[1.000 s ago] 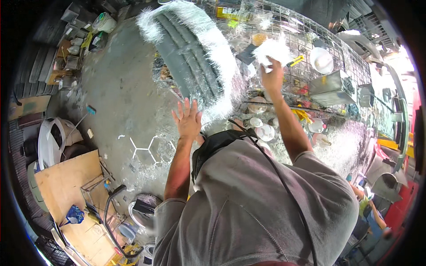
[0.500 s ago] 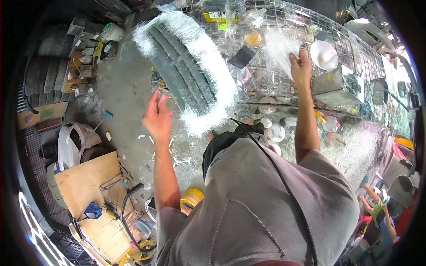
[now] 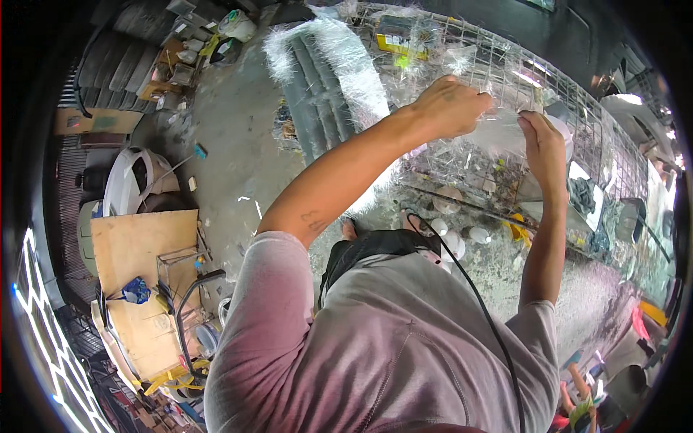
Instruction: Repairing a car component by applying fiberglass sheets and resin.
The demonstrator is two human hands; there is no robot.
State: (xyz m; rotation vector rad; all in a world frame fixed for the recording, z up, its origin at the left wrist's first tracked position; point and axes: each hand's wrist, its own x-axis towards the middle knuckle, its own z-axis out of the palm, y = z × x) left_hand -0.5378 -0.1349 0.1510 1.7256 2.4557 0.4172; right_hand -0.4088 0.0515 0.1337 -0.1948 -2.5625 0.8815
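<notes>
My left hand (image 3: 456,108) reaches across to the right, its fingers closed on one side of a thin white piece of fibreglass mat (image 3: 498,137). Pinching the opposite side of that piece is my right hand (image 3: 545,144), so the mat hangs between them above the wire-mesh bench. To the left stands a long grey ribbed panel (image 3: 312,97), its border covered with shaggy white fibreglass strips (image 3: 354,72). My left forearm hides the panel's lower part. A white bowl (image 3: 561,130) shows partly behind my right hand.
The wire-mesh bench (image 3: 570,94) carries a yellow container (image 3: 404,45) and an open metal box (image 3: 581,195). White tubs (image 3: 453,244) stand by my feet. At left are a broom (image 3: 200,150), a white curved car part (image 3: 119,184) and a brown board (image 3: 144,249). Another person (image 3: 577,393) is at lower right.
My left hand has swung from beside the panel over to the right and taken hold of the fibreglass mat. The view has shifted, and the right hand still holds the mat.
</notes>
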